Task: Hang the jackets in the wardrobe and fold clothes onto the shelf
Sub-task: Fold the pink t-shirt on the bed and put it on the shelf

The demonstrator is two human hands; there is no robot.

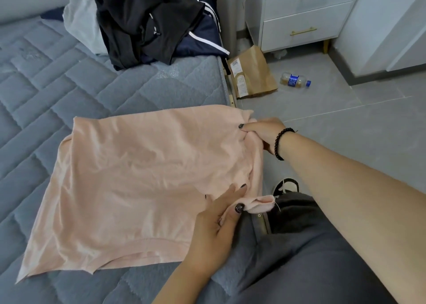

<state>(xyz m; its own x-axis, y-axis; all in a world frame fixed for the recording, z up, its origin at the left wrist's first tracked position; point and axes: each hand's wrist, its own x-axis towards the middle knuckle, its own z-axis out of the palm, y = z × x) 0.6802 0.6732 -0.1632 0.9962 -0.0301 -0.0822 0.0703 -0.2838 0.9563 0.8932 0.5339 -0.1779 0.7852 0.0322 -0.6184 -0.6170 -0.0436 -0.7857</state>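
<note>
The thin, limp pink shirt point(138, 170) sags wherever unsupported, so the right hand point(265, 132) pinches its far-right edge while the left hand point(216, 220) pinches its near-right edge.

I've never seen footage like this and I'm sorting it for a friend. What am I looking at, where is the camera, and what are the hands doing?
There is no machine here: it is a person's own view, filmed by a wide-angle camera worn on the head, looking forward and down. The pink shirt lies spread flat on a grey quilted mattress. The right hand, with a dark bead bracelet at the wrist, pinches the shirt's far corner. The left hand has its grip on the near corner, fingers resting on the cloth. Further up the bed sits a pile of dark clothes. On the floor lie a brown paper bag and a plastic bottle, beside a white drawer unit.
</note>
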